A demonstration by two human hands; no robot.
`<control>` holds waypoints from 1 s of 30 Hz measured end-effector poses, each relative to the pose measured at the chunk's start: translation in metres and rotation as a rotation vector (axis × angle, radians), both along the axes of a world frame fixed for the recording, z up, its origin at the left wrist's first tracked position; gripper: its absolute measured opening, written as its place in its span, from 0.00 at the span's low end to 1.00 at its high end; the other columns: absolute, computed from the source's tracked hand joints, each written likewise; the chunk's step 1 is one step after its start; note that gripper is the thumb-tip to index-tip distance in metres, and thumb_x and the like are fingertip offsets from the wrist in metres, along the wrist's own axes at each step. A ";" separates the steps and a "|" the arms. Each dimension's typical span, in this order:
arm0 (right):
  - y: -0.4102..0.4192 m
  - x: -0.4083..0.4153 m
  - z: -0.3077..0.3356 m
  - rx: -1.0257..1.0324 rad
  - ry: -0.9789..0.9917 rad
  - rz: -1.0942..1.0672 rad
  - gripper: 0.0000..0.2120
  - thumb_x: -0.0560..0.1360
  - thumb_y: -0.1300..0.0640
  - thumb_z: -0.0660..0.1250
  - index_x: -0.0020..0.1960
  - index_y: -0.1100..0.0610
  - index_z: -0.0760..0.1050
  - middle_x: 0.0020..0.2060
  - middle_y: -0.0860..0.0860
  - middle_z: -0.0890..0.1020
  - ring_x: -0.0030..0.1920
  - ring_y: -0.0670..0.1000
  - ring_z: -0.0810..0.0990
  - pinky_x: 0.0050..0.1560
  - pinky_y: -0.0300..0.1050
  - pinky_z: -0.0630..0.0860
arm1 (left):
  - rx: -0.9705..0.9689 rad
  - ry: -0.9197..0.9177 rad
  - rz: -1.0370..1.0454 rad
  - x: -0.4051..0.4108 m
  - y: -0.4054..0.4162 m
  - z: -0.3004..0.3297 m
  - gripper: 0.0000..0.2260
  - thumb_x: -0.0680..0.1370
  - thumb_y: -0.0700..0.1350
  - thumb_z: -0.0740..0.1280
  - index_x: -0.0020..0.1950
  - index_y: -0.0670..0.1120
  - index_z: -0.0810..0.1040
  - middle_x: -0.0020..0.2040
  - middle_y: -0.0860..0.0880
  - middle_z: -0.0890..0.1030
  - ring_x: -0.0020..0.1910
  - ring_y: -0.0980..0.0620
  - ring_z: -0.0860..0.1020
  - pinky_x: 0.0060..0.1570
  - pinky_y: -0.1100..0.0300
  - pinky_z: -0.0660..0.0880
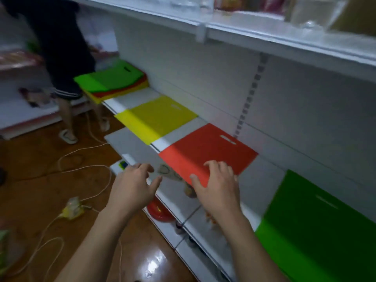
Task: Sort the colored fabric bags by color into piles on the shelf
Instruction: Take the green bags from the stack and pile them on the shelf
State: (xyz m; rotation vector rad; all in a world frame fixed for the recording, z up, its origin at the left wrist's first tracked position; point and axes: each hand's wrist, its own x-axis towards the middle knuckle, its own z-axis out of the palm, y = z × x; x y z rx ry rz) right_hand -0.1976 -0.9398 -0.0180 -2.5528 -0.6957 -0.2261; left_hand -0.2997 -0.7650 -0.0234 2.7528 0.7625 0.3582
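Note:
A red fabric bag (pixel 209 148) lies flat on the white shelf (pixel 262 180), its near edge hanging over the front. My right hand (pixel 218 183) rests on that near edge, fingers spread on top and thumb at the bag's corner. My left hand (pixel 133 184) hovers just left of the bag with relaxed fingers, holding nothing. A yellow bag (pixel 156 119) lies further left on the shelf. A green bag (pixel 317 222) lies to the right. At the far left end sits a mixed stack (pixel 110 81) with a green bag on top of red and yellow ones.
Another person's legs (pixel 65 78) in dark shorts stand at the left by the stack. White cables (pixel 81 169) and a power strip (pixel 72 208) lie on the brown floor. A lower shelf (pixel 130 147) holds small items, including a red round object (pixel 159 210). An upper shelf (pixel 244 31) overhangs.

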 end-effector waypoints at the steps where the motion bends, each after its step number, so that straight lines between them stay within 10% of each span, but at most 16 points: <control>1: 0.025 -0.003 0.000 -0.026 0.010 0.049 0.21 0.72 0.40 0.66 0.58 0.52 0.74 0.53 0.52 0.77 0.57 0.57 0.72 0.55 0.52 0.68 | 0.002 0.004 0.043 -0.009 0.021 0.002 0.17 0.77 0.61 0.62 0.58 0.51 0.76 0.50 0.52 0.79 0.51 0.49 0.76 0.48 0.52 0.76; 17: 0.282 -0.039 -0.027 -0.155 0.031 0.330 0.21 0.78 0.42 0.57 0.63 0.55 0.72 0.58 0.54 0.76 0.60 0.57 0.71 0.59 0.52 0.66 | -0.117 0.079 0.287 -0.088 0.242 -0.015 0.20 0.78 0.62 0.60 0.64 0.52 0.73 0.59 0.53 0.77 0.59 0.53 0.74 0.59 0.52 0.74; 30: 0.452 0.076 -0.034 -0.070 0.136 0.232 0.18 0.78 0.44 0.61 0.61 0.54 0.73 0.56 0.53 0.77 0.59 0.56 0.73 0.57 0.51 0.67 | -0.051 0.105 0.175 0.058 0.416 -0.016 0.17 0.78 0.62 0.60 0.60 0.53 0.74 0.55 0.54 0.78 0.55 0.53 0.74 0.55 0.53 0.75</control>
